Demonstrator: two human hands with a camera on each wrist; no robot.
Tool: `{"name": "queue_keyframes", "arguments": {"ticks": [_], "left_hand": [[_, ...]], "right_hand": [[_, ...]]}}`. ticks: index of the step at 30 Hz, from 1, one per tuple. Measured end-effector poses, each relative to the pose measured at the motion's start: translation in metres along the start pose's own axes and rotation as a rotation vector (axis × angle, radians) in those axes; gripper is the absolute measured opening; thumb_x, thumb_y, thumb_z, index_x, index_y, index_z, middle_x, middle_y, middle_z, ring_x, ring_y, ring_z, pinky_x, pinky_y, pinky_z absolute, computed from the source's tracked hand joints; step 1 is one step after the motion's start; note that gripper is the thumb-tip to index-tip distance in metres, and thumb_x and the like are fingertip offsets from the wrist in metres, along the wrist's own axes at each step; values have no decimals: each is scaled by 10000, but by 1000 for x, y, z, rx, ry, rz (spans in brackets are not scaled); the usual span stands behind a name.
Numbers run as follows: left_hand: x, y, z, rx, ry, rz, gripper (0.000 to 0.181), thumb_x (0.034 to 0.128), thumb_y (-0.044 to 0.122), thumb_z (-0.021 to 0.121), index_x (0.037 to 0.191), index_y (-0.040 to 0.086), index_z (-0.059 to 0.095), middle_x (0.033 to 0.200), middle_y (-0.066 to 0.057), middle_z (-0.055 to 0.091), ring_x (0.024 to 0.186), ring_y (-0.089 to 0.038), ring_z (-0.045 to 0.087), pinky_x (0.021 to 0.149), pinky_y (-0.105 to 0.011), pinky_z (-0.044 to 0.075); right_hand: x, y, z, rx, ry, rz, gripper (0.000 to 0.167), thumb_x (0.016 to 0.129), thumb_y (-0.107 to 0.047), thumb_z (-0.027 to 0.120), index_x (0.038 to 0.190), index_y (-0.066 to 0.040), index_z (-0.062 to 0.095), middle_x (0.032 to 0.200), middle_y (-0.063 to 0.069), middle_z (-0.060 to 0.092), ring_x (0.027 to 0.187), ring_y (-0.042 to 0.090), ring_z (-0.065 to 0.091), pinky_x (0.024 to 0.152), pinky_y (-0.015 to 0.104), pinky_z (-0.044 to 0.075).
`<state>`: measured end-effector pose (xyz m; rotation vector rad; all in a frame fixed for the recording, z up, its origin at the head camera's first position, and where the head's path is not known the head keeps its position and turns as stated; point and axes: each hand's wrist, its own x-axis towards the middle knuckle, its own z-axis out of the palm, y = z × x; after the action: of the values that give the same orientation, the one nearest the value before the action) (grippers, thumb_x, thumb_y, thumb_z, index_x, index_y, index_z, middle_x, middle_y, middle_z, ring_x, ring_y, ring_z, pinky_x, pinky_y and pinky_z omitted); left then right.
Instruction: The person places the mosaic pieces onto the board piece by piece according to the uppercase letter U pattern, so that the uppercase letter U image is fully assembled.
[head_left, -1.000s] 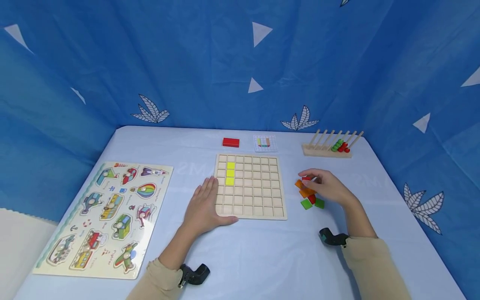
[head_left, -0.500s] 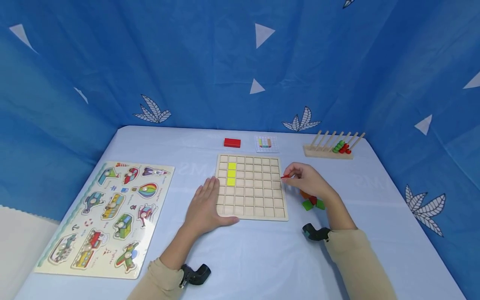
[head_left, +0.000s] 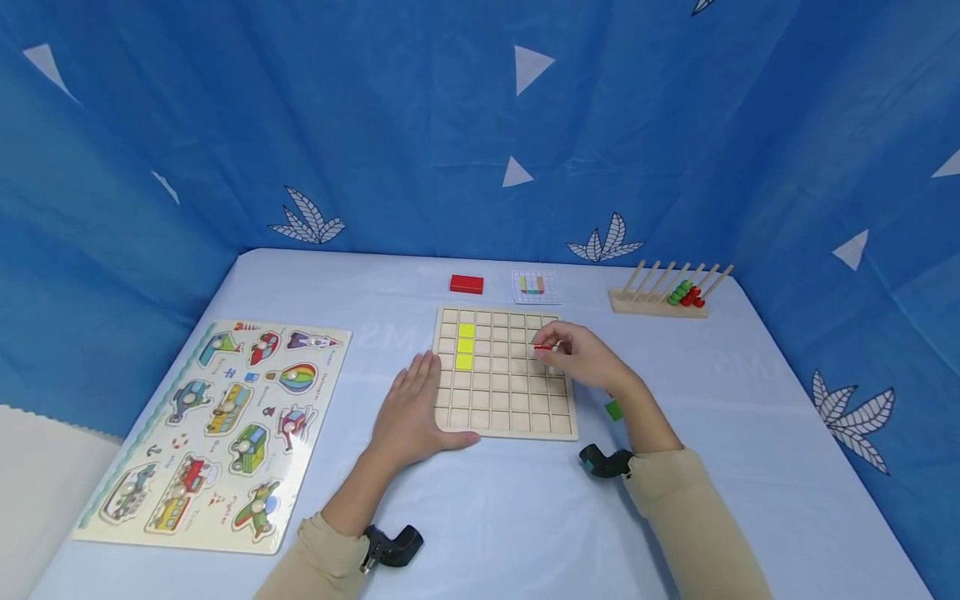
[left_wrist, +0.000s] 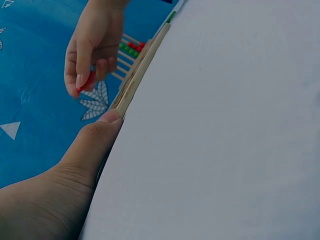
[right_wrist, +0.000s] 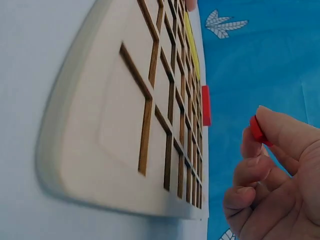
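Observation:
A wooden grid board lies in the middle of the table, with several yellow tiles in one column on its left part. My left hand rests at the board's lower left, fingers straight along the left edge and thumb against the near edge. Above the board's right part, my right hand pinches a small red tile between thumb and index finger. Right of the board, a green tile shows beside my right wrist; that forearm hides the rest of the loose pile.
Behind the board are a red box and a printed pattern card. A wooden bead rack with green and red beads stands at the back right. A vehicle puzzle board lies on the left.
My right hand has taken a red tile from the pile and moved left with it, over the board's right part. My left hand has stayed on the board's edge.

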<state>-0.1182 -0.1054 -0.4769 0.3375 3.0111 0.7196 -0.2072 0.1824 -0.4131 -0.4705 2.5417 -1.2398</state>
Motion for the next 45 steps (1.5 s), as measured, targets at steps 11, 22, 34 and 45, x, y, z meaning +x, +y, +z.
{"name": "queue_keyframes", "arguments": {"ticks": [11,22,34,45], "left_hand": [[0,-1,0,8,-6,-7,1382,620,856,669,1584,24,132,1674,-116,110,1566,-257,61,1268,-457,104],[-1,-2,0,15,-12,-8,1388,619,872,650,1586,25,127,1675,-115,103,1566,-247,52,1270,-449,98],[0,-2,1,21,-7,3,1381,627,874,642,1585,26,123,1675,-114,104,1566,-249,59,1269,-455,102],[0,-2,0,25,-2,18,1366,641,871,637,1581,20,130,1670,-124,116,1563,-265,79,1267,-467,111]], "right_hand": [[13,-9,22,-24,-46,-22,236,912,-197,726,1143,-155,717,956,37,651,742,247,546,596,265,439],[20,-23,43,-40,-45,12,233,913,-238,727,1142,-199,734,959,-25,687,853,206,584,678,299,505],[27,-34,66,-76,-95,-32,187,951,-171,669,1124,-219,722,961,-62,694,872,179,585,763,294,504],[32,-42,81,-79,-126,-89,111,930,-225,705,1039,-221,727,950,-85,689,834,168,580,753,300,495]]}}
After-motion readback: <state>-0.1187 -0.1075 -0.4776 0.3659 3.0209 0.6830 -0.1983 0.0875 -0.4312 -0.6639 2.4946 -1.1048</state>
